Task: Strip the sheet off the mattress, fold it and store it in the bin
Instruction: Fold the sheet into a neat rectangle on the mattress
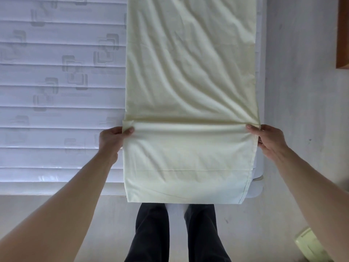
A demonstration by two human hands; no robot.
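Note:
A pale yellow sheet [190, 72], folded into a long narrow strip, lies along the right side of the bare white quilted mattress [56, 82]. Its near end hangs over the mattress's front edge toward my legs. My left hand [111, 140] pinches the strip's left edge at a raised crease, thumb on top. My right hand [268, 140] pinches the right edge at the same crease. The cloth is pulled taut between both hands. No bin is clearly in view.
I stand at the mattress's front edge, with my dark trousers [175, 233] showing below the sheet. Light floor lies to the right. A brown wooden piece [342, 33] sits at the far right. A pale green object [309, 244] lies on the floor at the lower right.

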